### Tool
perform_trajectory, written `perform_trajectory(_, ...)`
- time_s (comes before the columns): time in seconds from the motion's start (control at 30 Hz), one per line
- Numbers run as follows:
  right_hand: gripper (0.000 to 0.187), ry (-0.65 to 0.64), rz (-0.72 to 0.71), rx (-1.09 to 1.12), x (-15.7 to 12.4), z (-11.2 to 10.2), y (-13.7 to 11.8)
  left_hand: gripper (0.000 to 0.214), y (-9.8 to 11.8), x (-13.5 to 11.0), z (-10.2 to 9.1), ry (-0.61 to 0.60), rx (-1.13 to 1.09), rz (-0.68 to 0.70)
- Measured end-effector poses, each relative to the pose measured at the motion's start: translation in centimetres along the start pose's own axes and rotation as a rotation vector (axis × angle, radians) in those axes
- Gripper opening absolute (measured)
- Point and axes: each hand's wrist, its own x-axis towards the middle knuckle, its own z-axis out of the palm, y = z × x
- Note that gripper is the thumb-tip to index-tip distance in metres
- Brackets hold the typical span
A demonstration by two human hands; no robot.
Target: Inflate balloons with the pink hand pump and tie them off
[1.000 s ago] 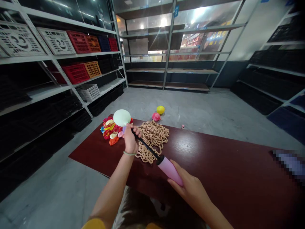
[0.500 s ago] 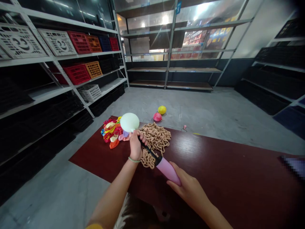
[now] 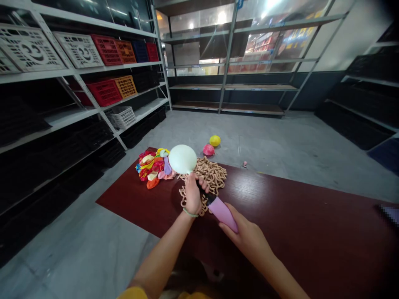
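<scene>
Head view: left hand [image 3: 193, 194] grip pinching one pale balloon [image 3: 182, 159]; right hand [image 3: 245, 233] grip around one pink pump [image 3: 223, 214].

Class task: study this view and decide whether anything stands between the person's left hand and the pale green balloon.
Nothing visible does. The left hand closes directly around the base of the pale green balloon. The tangle of tan twisted balloons lies lower down, on the dark red table, not between them.

Pale, probably green balloon [image 3: 182, 159] on pink pump [image 3: 222, 214]
</scene>
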Motion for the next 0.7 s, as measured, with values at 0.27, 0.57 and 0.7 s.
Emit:
perform_trajectory(0.27,0.060,0.064,-0.113,-0.007,-1.4,1.5,-0.3,0.033,1.5,-0.4,-1.7,0.021,0.062,-0.037)
perform_trajectory(0.57,0.060,0.108,-0.205,-0.072,-4.4,-0.3,2.2,0.027,7.0,2.3,-2.3,0.056,-0.059,0.061)
perform_trajectory(0.7,0.054,0.072,-0.101,-0.069,-3.4,0.5,0.9,0.032,5.0,0.7,-2.2,0.086,-0.072,0.049)
